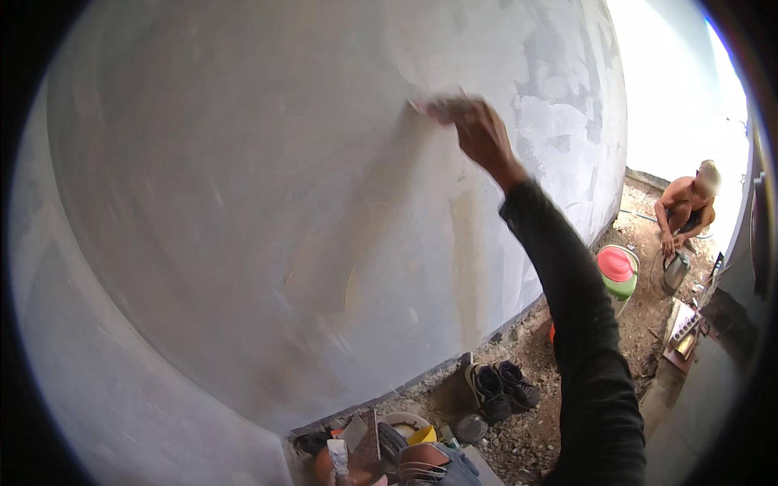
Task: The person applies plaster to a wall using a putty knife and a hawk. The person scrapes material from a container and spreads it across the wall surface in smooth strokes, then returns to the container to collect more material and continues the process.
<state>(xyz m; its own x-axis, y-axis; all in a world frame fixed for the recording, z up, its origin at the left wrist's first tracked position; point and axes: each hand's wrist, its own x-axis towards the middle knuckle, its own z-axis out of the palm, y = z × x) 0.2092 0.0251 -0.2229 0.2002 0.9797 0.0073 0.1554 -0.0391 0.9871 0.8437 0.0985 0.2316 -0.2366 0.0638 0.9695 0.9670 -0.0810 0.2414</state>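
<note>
My right hand point(483, 138) is raised to the grey plastered wall point(243, 178), its arm in a dark sleeve. Its fingers are closed round a putty knife point(419, 107), blurred, with the blade against the wall. Uneven smears and damp-looking patches mark the surface below and to the right. At the bottom edge, my left hand point(356, 476) shows only in part, low beside my knee in torn jeans point(425, 460). It appears closed on the handle of a second putty knife point(337, 455), whose pale-smeared blade points up.
Dark shoes point(498, 389) stand at the wall's foot, near a white basin point(403, 420) and a yellow scoop point(423, 436). A bucket with pink and green tops point(618, 271) is farther right. Another person point(689, 206) squats beyond, near a grey metal can point(675, 273).
</note>
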